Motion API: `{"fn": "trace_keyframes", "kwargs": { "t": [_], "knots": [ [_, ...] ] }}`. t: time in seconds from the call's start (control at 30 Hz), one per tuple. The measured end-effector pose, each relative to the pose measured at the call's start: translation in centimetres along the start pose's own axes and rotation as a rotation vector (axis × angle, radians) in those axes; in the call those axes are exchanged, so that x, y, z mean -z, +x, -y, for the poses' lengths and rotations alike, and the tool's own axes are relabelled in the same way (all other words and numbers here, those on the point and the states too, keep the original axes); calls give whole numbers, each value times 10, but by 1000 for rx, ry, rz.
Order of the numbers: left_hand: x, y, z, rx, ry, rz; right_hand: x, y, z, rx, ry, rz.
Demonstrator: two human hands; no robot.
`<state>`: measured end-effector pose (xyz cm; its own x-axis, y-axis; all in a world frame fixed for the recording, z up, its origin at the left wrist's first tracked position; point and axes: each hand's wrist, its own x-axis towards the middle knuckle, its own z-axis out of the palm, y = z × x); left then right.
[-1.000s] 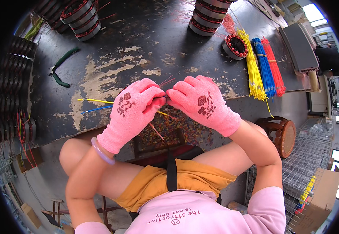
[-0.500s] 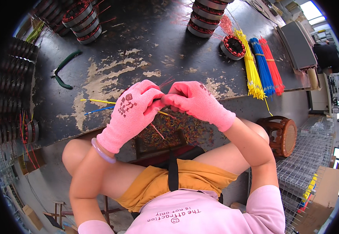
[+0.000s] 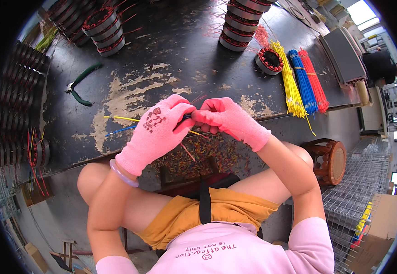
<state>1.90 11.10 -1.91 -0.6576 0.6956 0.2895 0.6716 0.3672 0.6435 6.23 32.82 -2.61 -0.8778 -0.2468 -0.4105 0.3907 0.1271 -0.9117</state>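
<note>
In pink gloves, my hands meet at the near edge of the dark table. My left hand is closed around a few wires: a yellow wire and a blue wire stick out on its left. A pinkish wire end hangs below it, and fine red strands rise behind the fingers. Against the left fingertips, my right hand is closed in a pinch. A small dark bit of wire shows between the hands; the fingers hide most of what is gripped there.
Green-handled pliers lie at left. A single wound stator stands by yellow, blue and red wire bundles. Stacked stators are behind, more at far left. Wire scraps lie below my hands; a wooden stool is at right.
The view has shifted slightly. My right fingers have moved a little against the left fingertips, and a dark bit of wire now shows between the hands. Both hands stay closed together.
</note>
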Motion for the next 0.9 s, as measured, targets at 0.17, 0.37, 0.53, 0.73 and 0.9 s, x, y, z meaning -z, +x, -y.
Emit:
{"fn": "trace_keyframes", "kwargs": {
  "t": [0.17, 0.37, 0.53, 0.73, 0.9],
  "knots": [
    [20, -2, 3, -38, 126, -171, 1, 3, -1, -7, -167, -78],
    [-3, -6, 7, 50, 239, -91, 3, 3, -3, 16, -191, -92],
    [-7, -6, 10, 63, 187, -91, 61, -61, 1, 211, -43, -433],
    [-9, -3, 3, 90, 189, -80, 230, -183, -62, -132, -791, -1511],
    [-8, -5, 4, 113, 188, -67, 273, -174, -90, -113, -1104, -1542]
  ]
}}
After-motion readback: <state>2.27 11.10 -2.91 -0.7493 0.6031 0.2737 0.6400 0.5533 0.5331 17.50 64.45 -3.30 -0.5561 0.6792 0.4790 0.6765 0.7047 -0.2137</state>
